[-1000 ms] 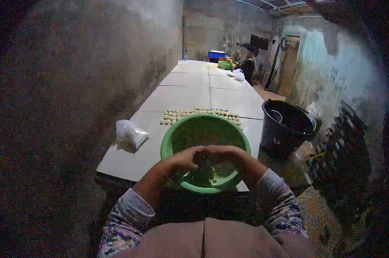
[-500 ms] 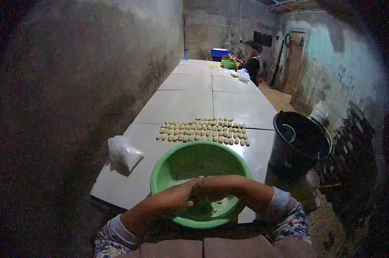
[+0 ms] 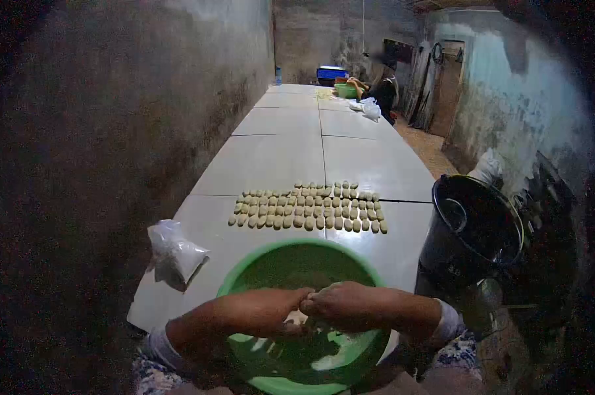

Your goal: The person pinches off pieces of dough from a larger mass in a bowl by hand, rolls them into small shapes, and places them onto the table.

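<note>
My left hand [image 3: 271,312] and my right hand [image 3: 342,307] meet over a green basin [image 3: 363,258], fingers curled and touching. A pale piece of dough [image 3: 297,318] shows between them, partly hidden by the fingers; both hands are closed on it. Pale dough or flour [image 3: 342,350] lies inside the basin below. Just beyond the basin, several small oval dough pieces [image 3: 308,212] lie in rows on the white table [image 3: 258,155].
A plastic bag of white powder [image 3: 177,251] sits at the left table edge. To the right stands a large black bucket [image 3: 478,220]. At the far end, another person [image 3: 384,89] works beside a smaller green basin [image 3: 345,91], white bags [image 3: 368,108] and a blue crate [image 3: 331,75].
My hands have gone from overlapping flat to curled together, fingertips meeting around the dough. The view has shifted, so the basin sits lower in it. The far person leans slightly differently.
</note>
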`<action>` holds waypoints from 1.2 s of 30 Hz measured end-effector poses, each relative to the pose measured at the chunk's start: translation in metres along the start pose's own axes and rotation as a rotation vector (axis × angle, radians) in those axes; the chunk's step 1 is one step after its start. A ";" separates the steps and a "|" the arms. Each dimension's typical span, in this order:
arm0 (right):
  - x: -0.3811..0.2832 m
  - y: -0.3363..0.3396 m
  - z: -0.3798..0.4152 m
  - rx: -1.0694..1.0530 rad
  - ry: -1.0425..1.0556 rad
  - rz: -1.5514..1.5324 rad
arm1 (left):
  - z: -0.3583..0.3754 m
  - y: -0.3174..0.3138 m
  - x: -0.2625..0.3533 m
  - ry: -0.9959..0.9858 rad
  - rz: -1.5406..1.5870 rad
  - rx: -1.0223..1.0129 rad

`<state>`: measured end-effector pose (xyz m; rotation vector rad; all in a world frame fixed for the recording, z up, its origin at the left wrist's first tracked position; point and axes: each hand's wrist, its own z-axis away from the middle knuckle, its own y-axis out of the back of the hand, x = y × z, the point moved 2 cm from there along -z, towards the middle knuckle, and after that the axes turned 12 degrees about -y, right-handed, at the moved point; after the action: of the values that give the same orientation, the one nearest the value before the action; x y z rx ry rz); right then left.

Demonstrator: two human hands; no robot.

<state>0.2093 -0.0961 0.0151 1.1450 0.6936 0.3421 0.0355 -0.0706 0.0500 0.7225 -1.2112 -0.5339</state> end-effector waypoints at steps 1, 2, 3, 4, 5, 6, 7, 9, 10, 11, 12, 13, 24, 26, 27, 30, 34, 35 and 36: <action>0.012 -0.006 -0.004 -0.004 0.000 0.000 | -0.004 0.001 -0.006 0.000 0.004 0.002; 0.025 -0.010 -0.008 0.025 -0.046 -0.081 | -0.010 0.003 -0.014 -0.069 -0.021 0.054; 0.034 -0.013 -0.010 0.055 -0.093 -0.162 | -0.017 0.004 -0.024 -0.138 -0.047 0.106; 0.018 0.012 -0.009 0.023 -0.068 -0.020 | -0.024 0.003 -0.032 -0.098 0.000 0.100; 0.023 0.007 -0.010 0.022 -0.069 -0.024 | -0.027 0.003 -0.039 -0.097 0.002 0.097; 0.029 0.000 -0.011 0.130 0.013 -0.026 | -0.029 0.003 -0.044 -0.073 0.074 0.063; 0.033 -0.003 -0.013 0.239 0.097 -0.029 | -0.032 0.004 -0.048 -0.047 0.146 0.027; 0.023 0.016 -0.008 0.148 0.021 -0.103 | -0.034 0.001 -0.052 0.006 0.121 0.009; 0.018 0.024 -0.006 0.059 -0.056 -0.167 | -0.036 -0.001 -0.055 -0.103 0.213 0.072; 0.014 0.029 -0.007 0.061 -0.054 -0.174 | -0.037 -0.002 -0.058 -0.213 0.301 0.136; 0.012 0.032 -0.008 -0.012 -0.142 -0.380 | -0.038 -0.002 -0.061 -0.209 0.300 0.130; 0.013 0.032 -0.009 -0.085 -0.231 -0.586 | -0.038 0.001 -0.063 -0.330 0.162 0.196; 0.018 0.033 -0.015 0.270 -0.013 -0.438 | -0.018 0.011 -0.052 0.094 0.414 0.089; 0.018 0.030 -0.013 0.422 0.037 -0.444 | -0.012 0.013 -0.035 0.038 0.461 0.222; 0.019 0.027 -0.012 0.422 0.037 -0.443 | -0.012 0.010 -0.037 0.037 0.461 0.223; 0.019 0.027 -0.012 0.450 -0.165 -0.590 | -0.011 0.009 -0.033 0.015 0.512 0.322; 0.027 0.019 -0.021 0.311 -0.217 -1.055 | -0.005 0.011 -0.030 0.028 0.320 0.386; 0.030 0.017 -0.019 0.308 -0.216 -1.056 | -0.004 0.010 -0.031 0.031 0.322 0.387; 0.033 0.019 -0.016 0.345 -0.254 -0.964 | -0.005 0.010 -0.033 0.062 0.325 0.361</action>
<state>0.2247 -0.0583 0.0179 1.0178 1.0101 -0.7488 0.0306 -0.0390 0.0352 0.8171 -1.3505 -0.0212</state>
